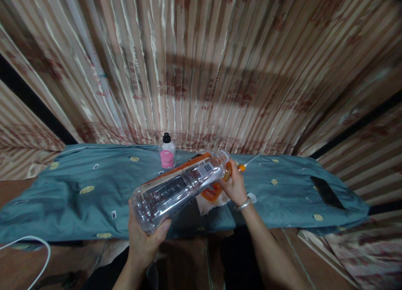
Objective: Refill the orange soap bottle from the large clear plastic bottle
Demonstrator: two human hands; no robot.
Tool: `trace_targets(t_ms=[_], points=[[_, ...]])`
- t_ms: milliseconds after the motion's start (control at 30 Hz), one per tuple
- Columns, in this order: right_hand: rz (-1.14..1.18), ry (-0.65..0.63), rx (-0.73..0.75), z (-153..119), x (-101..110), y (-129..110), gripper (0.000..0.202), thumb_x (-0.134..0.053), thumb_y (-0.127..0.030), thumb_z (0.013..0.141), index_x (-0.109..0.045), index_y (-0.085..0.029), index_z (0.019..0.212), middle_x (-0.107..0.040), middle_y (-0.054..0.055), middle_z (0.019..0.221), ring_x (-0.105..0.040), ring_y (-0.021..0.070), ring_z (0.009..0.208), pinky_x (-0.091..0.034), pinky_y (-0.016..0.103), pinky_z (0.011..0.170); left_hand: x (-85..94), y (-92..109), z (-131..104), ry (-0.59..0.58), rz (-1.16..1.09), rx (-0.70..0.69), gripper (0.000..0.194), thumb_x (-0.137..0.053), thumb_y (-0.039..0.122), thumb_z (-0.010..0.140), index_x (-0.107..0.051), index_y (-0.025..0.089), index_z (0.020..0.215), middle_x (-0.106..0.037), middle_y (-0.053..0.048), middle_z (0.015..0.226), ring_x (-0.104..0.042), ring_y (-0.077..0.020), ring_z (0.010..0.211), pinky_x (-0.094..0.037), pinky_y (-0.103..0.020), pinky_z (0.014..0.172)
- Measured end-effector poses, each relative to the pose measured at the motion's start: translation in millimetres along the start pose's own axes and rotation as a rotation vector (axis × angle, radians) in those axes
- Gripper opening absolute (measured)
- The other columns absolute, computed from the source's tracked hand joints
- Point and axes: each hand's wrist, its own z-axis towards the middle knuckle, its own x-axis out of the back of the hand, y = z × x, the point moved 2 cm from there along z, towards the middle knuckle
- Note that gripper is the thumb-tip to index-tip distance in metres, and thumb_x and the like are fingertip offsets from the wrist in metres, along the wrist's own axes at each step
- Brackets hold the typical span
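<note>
A big clear plastic bottle (180, 189) with an orange-edged label is tilted, its base low on the left and its neck up on the right. My left hand (146, 235) is wrapped around the base. My right hand (234, 183) grips an orange bottle (212, 192) near its top, just below the clear bottle's neck. The clear bottle hides much of the orange one, and I cannot tell whether their mouths touch. An orange pump top (241, 168) with a thin pale tube shows just beyond my right hand. Under the orange bottle is a pale scallop-edged cloth (205, 207).
A small clear bottle (167, 152) with a pink label and black cap stands near the curtain (194, 72). The teal patterned cover (103, 181) stretches across. A black phone (327, 192) lies at right, a white round piece (252, 197) by my wrist, a white cable (47, 256) at lower left.
</note>
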Motion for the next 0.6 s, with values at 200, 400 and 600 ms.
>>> trace_targets(t_ms=[200,400,600], points=[[-0.005,0.008,-0.008,-0.3,-0.2,0.4,0.054,-0.072,-0.046,0.083,-0.055,-0.021,0.128,-0.075,0.008,0.109,-0.073,0.0260,0.092,-0.061,0.040,0.081,0.2,-2.2,-1.9,0.012,-0.012,0.017,0.072,-0.079,0.040,0.077,-0.054,0.018,0.141,-0.070,-0.016,0.123,-0.072,-0.0319,0.109,-0.057,-0.047,0.096],[-0.008,-0.001,-0.005,-0.5,0.4,0.6,0.054,-0.072,-0.045,0.084,-0.054,-0.022,0.130,-0.074,0.008,0.110,-0.073,0.0261,0.093,-0.061,0.041,0.083,-1.6,6.0,0.8,0.026,-0.007,0.008,0.076,-0.081,0.040,0.074,-0.054,0.018,0.141,-0.071,-0.016,0.121,-0.073,-0.0328,0.105,-0.060,-0.049,0.092],[-0.009,0.006,-0.008,-0.6,0.0,0.0,0.055,-0.071,-0.047,0.084,-0.055,-0.022,0.131,-0.074,0.008,0.110,-0.073,0.0262,0.094,-0.061,0.041,0.084,-0.9,2.9,1.1,0.005,-0.013,0.023,0.071,-0.080,0.039,0.075,-0.055,0.020,0.139,-0.071,-0.014,0.120,-0.072,-0.0310,0.107,-0.059,-0.048,0.094]])
